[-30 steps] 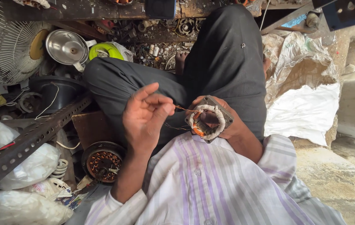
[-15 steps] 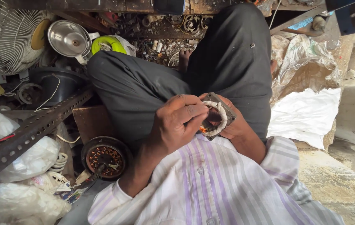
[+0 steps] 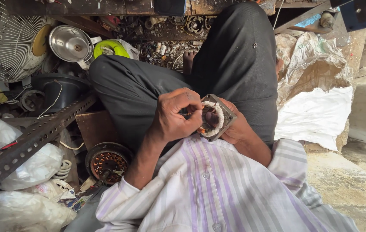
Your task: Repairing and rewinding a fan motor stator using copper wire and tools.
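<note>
A small square motor stator (image 3: 222, 112), with a white-taped copper winding around its bore, rests above my lap. My right hand (image 3: 234, 129) cups it from below and the right, thumb pressed into the bore. My left hand (image 3: 175, 115) is curled over its left edge, fingertips pinched on the winding. What the fingertips pinch there is hidden. Both forearms come out of a striped shirt (image 3: 217, 193), over my crossed legs in dark trousers (image 3: 148, 90).
A second round stator with copper coils (image 3: 107, 162) lies on the floor at my left. Beside it run a perforated steel angle bar (image 3: 32, 137) and white plastic bags (image 3: 28, 169). A fan grille (image 3: 6, 41), metal bowl (image 3: 69, 43) and crumpled sheeting (image 3: 316, 111) surround me.
My left hand was lifted away from the stator with a thin strand stretched to it. It came down over the stator and now pinches at its left edge. The right hand has kept hold.
</note>
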